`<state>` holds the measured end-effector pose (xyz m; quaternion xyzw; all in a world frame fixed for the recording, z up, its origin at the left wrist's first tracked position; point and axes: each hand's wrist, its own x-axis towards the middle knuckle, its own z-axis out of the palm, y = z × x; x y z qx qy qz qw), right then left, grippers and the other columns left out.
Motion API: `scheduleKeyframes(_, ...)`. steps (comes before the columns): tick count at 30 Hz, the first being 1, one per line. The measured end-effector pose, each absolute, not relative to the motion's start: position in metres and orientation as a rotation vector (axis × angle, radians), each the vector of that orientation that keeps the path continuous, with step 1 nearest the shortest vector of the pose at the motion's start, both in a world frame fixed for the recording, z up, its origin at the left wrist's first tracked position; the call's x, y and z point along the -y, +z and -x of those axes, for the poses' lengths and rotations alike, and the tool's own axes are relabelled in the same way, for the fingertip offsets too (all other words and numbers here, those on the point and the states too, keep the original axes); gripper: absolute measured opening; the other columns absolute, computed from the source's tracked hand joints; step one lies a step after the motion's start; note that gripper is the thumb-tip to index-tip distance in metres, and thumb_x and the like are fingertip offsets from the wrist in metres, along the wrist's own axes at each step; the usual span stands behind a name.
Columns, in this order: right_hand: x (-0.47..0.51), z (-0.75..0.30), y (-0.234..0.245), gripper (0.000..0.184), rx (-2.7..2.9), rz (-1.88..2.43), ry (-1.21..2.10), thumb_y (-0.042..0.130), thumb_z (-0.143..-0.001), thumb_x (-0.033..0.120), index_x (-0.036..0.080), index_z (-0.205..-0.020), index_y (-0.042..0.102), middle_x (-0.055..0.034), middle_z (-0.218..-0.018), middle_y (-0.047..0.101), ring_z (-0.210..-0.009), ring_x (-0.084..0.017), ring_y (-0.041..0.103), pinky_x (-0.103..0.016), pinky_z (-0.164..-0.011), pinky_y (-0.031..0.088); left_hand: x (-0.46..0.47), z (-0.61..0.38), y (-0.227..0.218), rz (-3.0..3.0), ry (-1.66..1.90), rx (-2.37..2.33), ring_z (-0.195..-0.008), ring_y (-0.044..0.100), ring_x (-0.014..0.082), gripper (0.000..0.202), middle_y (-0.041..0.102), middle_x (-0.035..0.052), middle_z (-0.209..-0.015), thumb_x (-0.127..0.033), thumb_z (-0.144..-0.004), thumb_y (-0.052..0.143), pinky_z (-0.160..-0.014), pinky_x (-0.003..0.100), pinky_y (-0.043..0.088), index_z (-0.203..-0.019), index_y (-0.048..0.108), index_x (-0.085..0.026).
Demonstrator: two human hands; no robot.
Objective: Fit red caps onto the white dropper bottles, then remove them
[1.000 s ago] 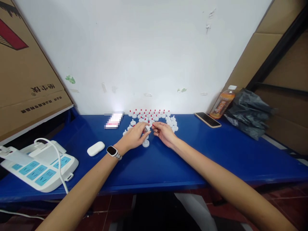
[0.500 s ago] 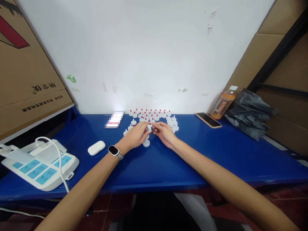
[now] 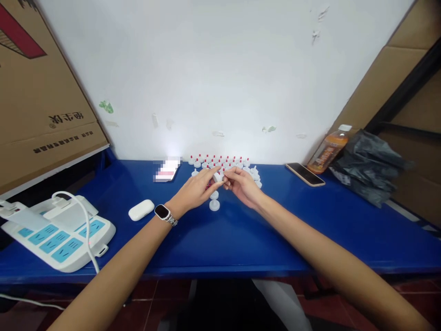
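My left hand (image 3: pixel 198 187) is closed on a white plastic nozzle cap (image 3: pixel 217 177), gripped between thumb and fingers. My right hand (image 3: pixel 243 185) meets it from the right, its thumb and forefinger pinched at the cap's tip on a small red tip cap (image 3: pixel 223 170), partly hidden by the fingers. Behind the hands stand several white nozzle caps with red tips (image 3: pixel 227 161), in rows by the wall. More white caps without red tips (image 3: pixel 255 171) lie just right of my right hand. A white cap (image 3: pixel 214 205) stands on the table below my left hand. Some red pieces show under my left palm.
On the blue table (image 3: pixel 241 243) are a white power strip (image 3: pixel 65 234) with a cable, a white earphone case (image 3: pixel 141 210), a lit phone (image 3: pixel 168 168), a dark phone (image 3: pixel 305 174), an orange drink bottle (image 3: pixel 329 149) and a black plastic bag (image 3: pixel 374 165). Cardboard stands at both sides.
The view has shifted slightly, moving the scene a little to the right. My hands stay together at the cap, with the right fingers now closer against its tip.
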<state>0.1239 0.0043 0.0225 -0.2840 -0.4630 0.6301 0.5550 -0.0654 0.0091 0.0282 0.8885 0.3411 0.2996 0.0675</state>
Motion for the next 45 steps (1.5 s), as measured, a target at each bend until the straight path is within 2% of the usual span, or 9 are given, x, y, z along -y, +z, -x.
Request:
scheduleKeyframes(3,-0.019,-0.122,0.028,0.030,1.266,0.753,1.381,0.081,-0.070,0.037,0.020,-0.075,0.057,0.0013,-0.066,0.063,-0.058,-0.011,0.053,-0.028,-0.060,0.045,-0.016,0.078,0.032,-2.689,0.938,-1.065,-0.099,0.061,0.0234,0.052,0.065,0.0094,-0.108,-0.052,-0.098,0.048,-0.085,0.037,0.051,-0.140,0.051,-0.021)
scheduleKeyframes(6,-0.046,-0.115,0.038,0.023,1.544,0.876,1.087,0.074,-0.077,0.036,0.019,-0.077,0.058,-0.0002,-0.067,0.065,-0.057,-0.013,0.055,-0.028,-0.060,0.044,-0.027,0.097,0.037,-2.631,1.026,-1.158,-0.091,0.060,0.0219,0.046,0.064,0.0064,-0.097,-0.053,-0.093,0.055,-0.081,0.035,0.049,-0.125,0.061,-0.021)
scheduleKeyframes(9,-0.081,-0.101,0.051,0.008,1.863,1.007,0.620,0.068,-0.080,0.023,0.017,-0.079,0.062,-0.0024,-0.073,0.068,-0.068,-0.014,0.060,-0.027,-0.066,0.046,-0.039,0.119,0.040,-2.508,1.132,-1.269,-0.078,0.058,0.0177,0.035,0.065,0.0046,-0.089,-0.046,-0.097,0.049,-0.074,0.032,0.047,-0.110,0.066,-0.019)
scheduleKeyframes(11,-0.103,-0.089,0.057,0.001,2.039,1.100,0.440,0.064,-0.080,0.015,0.015,-0.080,0.065,-0.0037,-0.077,0.070,-0.071,-0.014,0.062,-0.026,-0.068,0.045,-0.044,0.131,0.039,-2.438,1.153,-1.362,-0.075,0.057,0.0168,0.032,0.067,0.0047,-0.089,-0.044,-0.096,0.049,-0.072,0.030,0.045,-0.101,0.068,-0.018)
scheduleKeyframes(20,-0.159,-0.043,0.045,0.014,2.415,1.424,0.132,0.063,-0.077,0.014,0.016,-0.086,0.074,-0.0094,-0.091,0.075,-0.080,-0.020,0.065,-0.027,-0.069,0.043,-0.053,0.144,0.025,-2.239,0.907,-1.413,-0.061,0.053,0.0150,0.041,0.062,0.0014,-0.069,-0.058,-0.087,0.059,-0.056,0.027,0.039,-0.088,0.069,-0.018)
scheduleKeyframes(27,-0.128,-0.053,0.054,0.016,2.336,1.341,0.097,0.065,-0.083,0.025,0.017,-0.095,0.072,-0.0072,-0.085,0.073,-0.077,-0.020,0.063,-0.030,-0.072,0.042,-0.048,0.136,0.025,-2.249,0.903,-1.331,-0.058,0.054,0.0148,0.041,0.063,0.0019,-0.068,-0.058,-0.087,0.059,-0.054,0.027,0.040,-0.088,0.068,-0.018)
scheduleKeyframes(34,-0.038,-0.094,0.043,0.018,2.123,1.187,0.468,0.063,-0.086,0.034,0.018,-0.082,0.068,-0.0001,-0.063,0.065,-0.059,-0.013,0.055,-0.027,-0.060,0.038,-0.038,0.112,0.030,-2.394,0.928,-1.186,-0.069,0.059,0.0172,0.028,0.068,0.0034,-0.078,-0.045,-0.091,0.057,-0.064,0.030,0.043,-0.089,0.069,-0.019)
scheduleKeyframes(40,-0.014,-0.116,0.022,0.009,2.099,1.164,0.650,0.067,-0.079,0.025,0.018,-0.083,0.071,0.0019,-0.063,0.065,-0.057,-0.011,0.053,-0.026,-0.059,0.037,-0.034,0.105,0.028,-2.436,0.918,-1.170,-0.072,0.058,0.0167,0.021,0.067,0.0036,-0.082,-0.036,-0.089,0.057,-0.068,0.031,0.045,-0.090,0.068,-0.018)
scheduleKeyframes(45,-0.017,-0.123,0.009,0.007,2.036,1.073,0.786,0.065,-0.080,0.022,0.018,-0.080,0.071,-0.0011,-0.071,0.070,-0.063,-0.013,0.058,-0.026,-0.063,0.042,-0.027,0.100,0.027,-2.451,0.928,-1.127,-0.079,0.060,0.0180,0.024,0.068,0.0050,-0.089,-0.039,-0.090,0.057,-0.075,0.033,0.049,-0.092,0.068,-0.019)
